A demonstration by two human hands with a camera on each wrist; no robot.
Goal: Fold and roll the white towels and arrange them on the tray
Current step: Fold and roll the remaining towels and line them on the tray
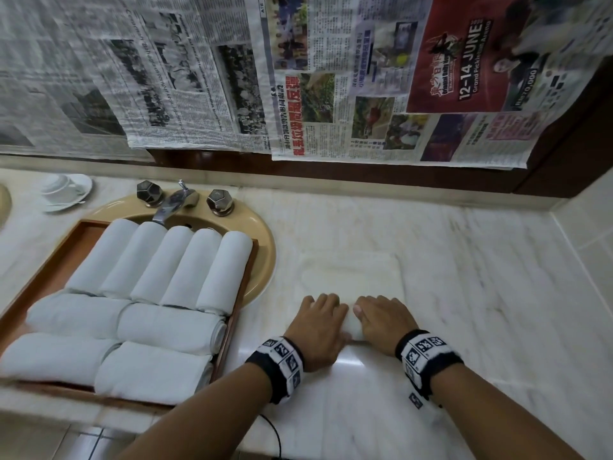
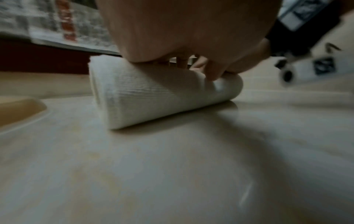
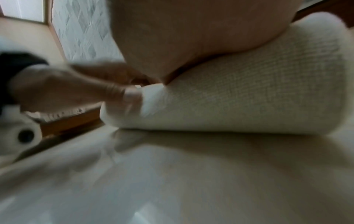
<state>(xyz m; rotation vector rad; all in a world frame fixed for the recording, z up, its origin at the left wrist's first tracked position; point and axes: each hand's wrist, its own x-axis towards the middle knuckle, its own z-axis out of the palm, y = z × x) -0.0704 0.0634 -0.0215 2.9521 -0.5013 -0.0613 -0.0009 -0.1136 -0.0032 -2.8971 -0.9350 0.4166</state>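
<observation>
We see both hands down on a white towel [image 1: 352, 280] lying on the marble counter [image 1: 464, 260]. The left hand [image 1: 316, 330] and right hand [image 1: 384, 323] sit side by side, thumbs nearly touching, palms on top of the rolled near end of the towel. Fingers curve forward over the roll; beyond the fingertips the rest of the towel lies flat on the counter, still unrolled.

In the left wrist view the roll [image 2: 162, 97] is a tight cylinder on the counter, the left hand [image 2: 182, 30] pressing on top, fingers [image 2: 214, 71] bent over its far side, close together. In the right wrist view the right hand [image 3: 191, 37] lies over the roll [image 3: 239, 98], and the left thumb [image 3: 132, 94] touches the roll's near face. Right fingertips are hidden behind the palm, so we cannot tell their spread there; from the head view they look together and curled over the roll.

Left of the left hand's fingers sits a wooden tray [image 1: 66, 257] over a beige sink [image 1: 262, 240], holding nine rolled towels [image 1: 166, 327]: five side by side at the far end, four laid crosswise nearer us. Beyond the tray, a faucet [image 1: 172, 202] with two knobs, and a cup on a saucer [image 1: 64, 190]. Newspaper sheets [image 1: 331, 78] hang on the wall beyond the fingertips.
</observation>
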